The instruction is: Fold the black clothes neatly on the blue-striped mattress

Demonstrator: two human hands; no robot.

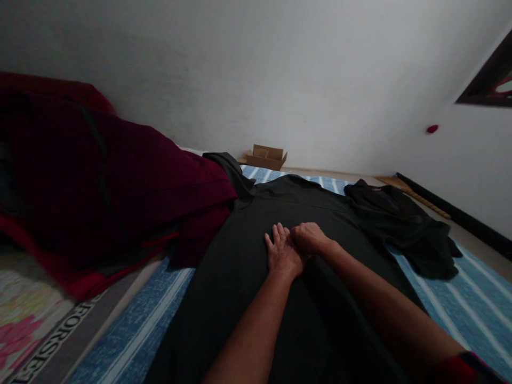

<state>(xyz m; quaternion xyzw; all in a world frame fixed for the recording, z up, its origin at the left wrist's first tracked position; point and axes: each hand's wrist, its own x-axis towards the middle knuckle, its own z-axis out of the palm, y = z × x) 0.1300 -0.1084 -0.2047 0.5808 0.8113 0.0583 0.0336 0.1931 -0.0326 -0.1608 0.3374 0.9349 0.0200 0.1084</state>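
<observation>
A dark grey-green shirt with a collar and long sleeves lies spread out in front of me, its collar end away from me. My left hand rests flat on the middle of it, fingers apart. Right beside it, touching or nearly so, my right hand is closed in a fist on the cloth. A raised fold of the shirt runs from under this fist toward me. The fingertips of the right hand are hidden.
The shirt lies on a blue and white striped sheet. Maroon cloth is heaped at the left, over the shirt's left sleeve. Another dark garment lies at the right. An open cardboard box stands by the wall.
</observation>
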